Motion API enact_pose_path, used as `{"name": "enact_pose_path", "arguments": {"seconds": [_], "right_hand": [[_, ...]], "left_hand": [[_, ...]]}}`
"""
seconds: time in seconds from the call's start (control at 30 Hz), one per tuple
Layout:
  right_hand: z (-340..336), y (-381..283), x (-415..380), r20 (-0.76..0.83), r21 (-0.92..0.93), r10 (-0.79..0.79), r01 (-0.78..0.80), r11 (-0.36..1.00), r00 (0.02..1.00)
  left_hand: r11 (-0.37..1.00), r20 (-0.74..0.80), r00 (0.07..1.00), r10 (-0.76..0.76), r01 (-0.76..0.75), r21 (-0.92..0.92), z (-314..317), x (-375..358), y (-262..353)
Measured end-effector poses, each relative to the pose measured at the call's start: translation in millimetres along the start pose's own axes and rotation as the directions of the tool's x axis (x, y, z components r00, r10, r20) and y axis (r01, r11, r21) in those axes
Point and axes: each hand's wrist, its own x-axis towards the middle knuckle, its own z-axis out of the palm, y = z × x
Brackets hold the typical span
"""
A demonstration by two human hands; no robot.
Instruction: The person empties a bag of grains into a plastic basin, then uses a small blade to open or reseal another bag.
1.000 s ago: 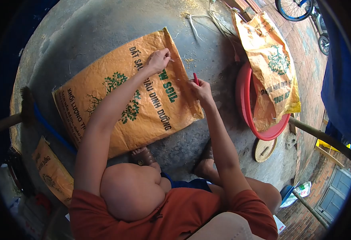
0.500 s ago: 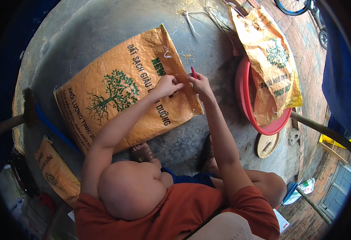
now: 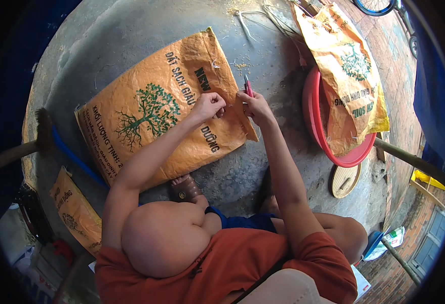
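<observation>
The orange sack (image 3: 182,147) is lying on the floor (image 3: 111,45). Above its print, the left hand (image 3: 210,106) is curling closed, contents unclear; at its right edge, the right hand (image 3: 257,107) is gripping a red-handled tool (image 3: 248,87).

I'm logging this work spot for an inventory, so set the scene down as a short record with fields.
Left hand: fingers curled over the large orange sack; whether they pinch anything is unclear
Right hand: holds a red tool at the sack's edge
Large sack: flat on the floor, tree print facing up
Red tub: right of the large sack, its rim partly covered by another orange sack
Far left: broom, smaller orange sack
</observation>
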Motion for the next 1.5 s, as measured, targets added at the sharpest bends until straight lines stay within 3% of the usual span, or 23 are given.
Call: {"name": "enact_pose_path", "arguments": {"seconds": [0.13,0.2,0.3,0.37,0.43,0.5,0.57,0.63,0.7,0.77,0.83,0.87,0.9,0.93,0.97,1.03,1.07,1.13,1.23,1.33,1.37,1.43,1.5], "right_hand": [[0.3,0.7,0.0,0.025,0.09,0.035,-0.037,0.995,0.999],[7.1,-1.3,-4.8,0.026,0.115,0.06,-0.062,0.991,0.998],[17.7,1.7,-12.2,0.069,0.144,0.042,-0.052,0.988,0.997],[22.2,6.0,-9.2,0.099,0.068,0.031,-0.038,0.997,0.995],[34.3,12.9,-9.4,0.077,-0.059,-0.171,0.176,0.983,0.982],[40.9,12.8,-12.7,0.082,-0.126,-0.17,0.179,0.976,0.982],[47.6,21.8,-5.8,0.064,-0.184,-0.183,0.192,0.964,0.981],[51.5,27.2,-0.6,0.067,-0.186,-0.171,0.18,0.966,0.983],[57.4,24.2,-1.7,-0.011,0.009,-0.153,0.154,0.988,0.988],[46.0,9.1,-3.5,-0.023,0.052,-0.13,0.131,0.99,0.991],[27.5,-4.5,1.0,-0.031,0.242,-0.086,0.091,0.966,0.996],[16.3,-12.0,3.2,-0.059,0.325,-0.086,0.1,0.94,0.995],[5.4,-19.0,2.8,-0.104,0.362,-0.107,0.138,0.922,0.989],[-5.8,-25.5,3.6,-0.134,0.37,-0.122,0.163,0.914,0.984],[-17.2,-27.2,6.7,-0.149,0.327,-0.165,0.206,0.922,0.975],[-22.8,-32.7,6.1,-0.286,-0.026,-0.275,0.279,0.96,0.918],[-28.2,-29.3,13.3,-0.282,-0.026,-0.274,0.278,0.96,0.919],[-41.7,-19.5,33.1,-0.47,-0.32,-0.579,0.483,0.815,0.666],[-57.7,-35.8,32.0,-0.544,-0.178,-0.601,0.619,0.765,0.586],[-68.0,-61.2,30.2,-0.584,-0.255,-0.652,0.653,0.713,0.484],[-59.8,-68.7,23.4,-0.581,-0.255,-0.651,0.651,0.715,0.489],[-30.3,-74.5,6.0,-0.356,-0.158,-0.578,0.563,0.811,0.734],[4.1,-61.0,3.6,-0.112,-0.05,-0.462,0.46,0.887,0.88]], "left_hand": [[0.992,0.081,0.992,-0.092,0.098,-0.082,-2.9,-9.0,11.1],[0.942,0.044,0.992,-0.119,0.127,-0.309,0.9,-8.7,19.4],[0.98,0.025,0.997,-0.073,0.076,-0.185,-2.4,-5.2,17.9],[0.98,0.033,0.998,-0.059,0.065,-0.186,-7.9,-5.3,13.4],[0.934,0.058,0.991,-0.121,0.133,-0.332,-11.0,-8.4,13.3],[0.924,0.082,0.985,-0.153,0.172,-0.342,-10.9,-15.4,22.0],[0.983,-0.078,0.995,-0.062,0.075,0.165,-11.1,-16.6,19.8],[0.992,-0.129,0.991,-0.031,0.046,0.116,-15.7,-14.7,12.5],[0.99,-0.28,0.96,-0.016,0.054,0.128,-24.7,-2.6,-12.0],[0.977,-0.304,0.952,0.008,0.058,0.208,-33.2,-2.3,-23.5],[0.868,-0.436,0.874,0.215,0.035,0.496,-39.2,-14.9,-20.9],[0.952,-0.385,0.919,0.081,0.043,0.304,-42.8,-26.4,-11.3],[0.951,-0.387,0.919,0.077,0.049,0.306,-47.8,-26.5,-23.7],[0.999,-0.371,0.928,0.03,-0.038,-0.013,-52.4,-24.9,-40.7],[0.936,-0.344,0.939,-0.007,-0.115,-0.332,-56.2,-24.9,-51.4],[0.933,-0.34,0.94,-0.033,-0.092,-0.347,-55.2,-42.3,-40.9],[0.927,-0.355,0.934,-0.035,-0.102,-0.36,-55.1,-45.8,-40.4],[0.92,-0.376,0.926,-0.037,-0.116,-0.375,-60.6,-40.8,-55.3],[0.868,-0.404,0.915,-0.011,-0.192,-0.458,-81.1,-29.6,-96.7],[0.804,-0.302,0.95,-0.079,-0.118,-0.583,-84.1,-40.3,-85.7],[0.802,-0.305,0.949,-0.083,-0.118,-0.585,-81.7,-44.6,-77.6],[0.781,-0.284,0.952,-0.115,-0.09,-0.618,-75.1,-50.2,-60.6],[0.809,-0.319,0.941,-0.111,-0.101,-0.579,-70.1,-47.3,-55.0]]}}
